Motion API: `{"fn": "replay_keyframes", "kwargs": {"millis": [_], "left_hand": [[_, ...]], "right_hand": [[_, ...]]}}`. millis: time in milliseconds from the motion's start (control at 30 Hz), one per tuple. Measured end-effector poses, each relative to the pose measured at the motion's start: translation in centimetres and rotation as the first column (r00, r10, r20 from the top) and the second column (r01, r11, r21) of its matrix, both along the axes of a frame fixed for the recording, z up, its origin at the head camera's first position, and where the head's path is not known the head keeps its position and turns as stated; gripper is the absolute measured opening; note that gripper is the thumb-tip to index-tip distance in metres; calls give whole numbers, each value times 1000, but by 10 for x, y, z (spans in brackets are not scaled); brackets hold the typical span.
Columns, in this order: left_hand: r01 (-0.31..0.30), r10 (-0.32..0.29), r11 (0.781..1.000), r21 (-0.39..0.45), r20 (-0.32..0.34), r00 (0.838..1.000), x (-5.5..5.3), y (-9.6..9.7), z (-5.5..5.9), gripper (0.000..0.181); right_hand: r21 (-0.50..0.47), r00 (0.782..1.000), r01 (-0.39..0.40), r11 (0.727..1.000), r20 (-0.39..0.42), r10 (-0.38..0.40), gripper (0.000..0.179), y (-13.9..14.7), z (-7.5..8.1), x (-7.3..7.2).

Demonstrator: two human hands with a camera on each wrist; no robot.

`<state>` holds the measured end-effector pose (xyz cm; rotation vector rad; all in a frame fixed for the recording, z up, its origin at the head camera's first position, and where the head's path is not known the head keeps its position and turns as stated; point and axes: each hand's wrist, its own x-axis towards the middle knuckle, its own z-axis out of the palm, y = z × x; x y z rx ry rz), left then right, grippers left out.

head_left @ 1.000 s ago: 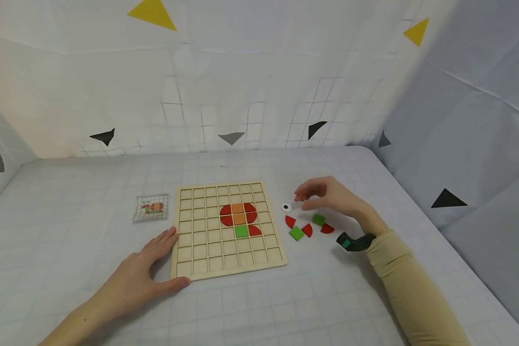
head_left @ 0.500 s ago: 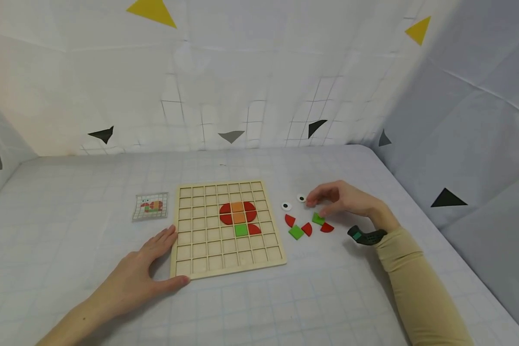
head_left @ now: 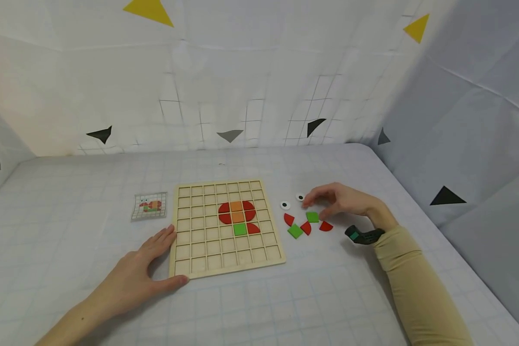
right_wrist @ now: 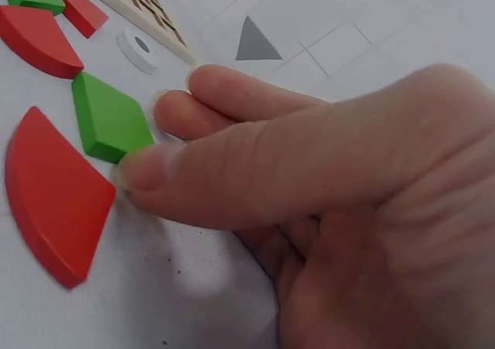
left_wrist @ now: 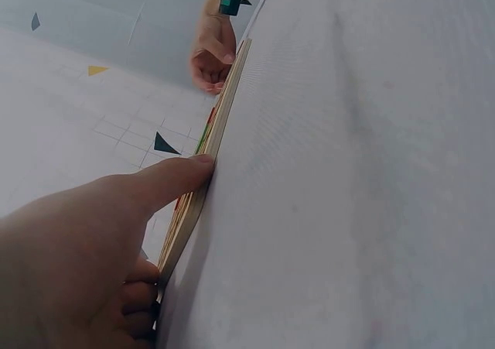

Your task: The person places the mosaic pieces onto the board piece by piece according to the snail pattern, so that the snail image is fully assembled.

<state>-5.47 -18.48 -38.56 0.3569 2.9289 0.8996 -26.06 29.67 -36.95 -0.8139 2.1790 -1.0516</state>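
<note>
The green tile (head_left: 313, 217) lies flat on the table (head_left: 233, 312), to the right of the board (head_left: 214, 262) and apart from it. The right hand (head_left: 346, 198) is partly open: fingers loosely bent, thumb parted from the fingertips, the thumb tip against one corner of the tile without gripping it. The left hand (head_left: 134, 276) is spread wide at the board's left side, fingers nearly straight along that edge, thumb touching the near left corner. The tile is square, sides about equal, running roughly with the board's edges. Between it and the board lie a second green tile (head_left: 295, 231), turned cornerwise to the board, and two red quarters (head_left: 306, 228); a third quarter (head_left: 326, 226) lies farther right. Two eyes (head_left: 285, 205) rest right of the board, beyond the loose tiles. Set in the board are two orange squares (head_left: 238, 217), one green square (head_left: 240, 229) and five red pieces (head_left: 225, 207). A card (head_left: 149, 206) bearing a coloured figure lies left of the board. A dark wristband (head_left: 363, 235) shows at the right wrist.
</note>
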Motion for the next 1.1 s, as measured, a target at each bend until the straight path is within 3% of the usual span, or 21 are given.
{"fn": "replay_keyframes", "kwargs": {"millis": [400,700,1100], "left_hand": [[3,-3,1000,-6,5,1000,0,0,-1,101],[1,-1,1000,-5,13,1000,0,0,1,101],[2,-2,1000,-11,0,1000,0,0,0,100]], "right_hand": [[-7,1000,-7,1000,-13,6,42,-5,-4,0],[41,998,32,999,-50,-30,37,-12,-5,0],[38,997,-29,999,-67,32,39,-23,0,6]]}}
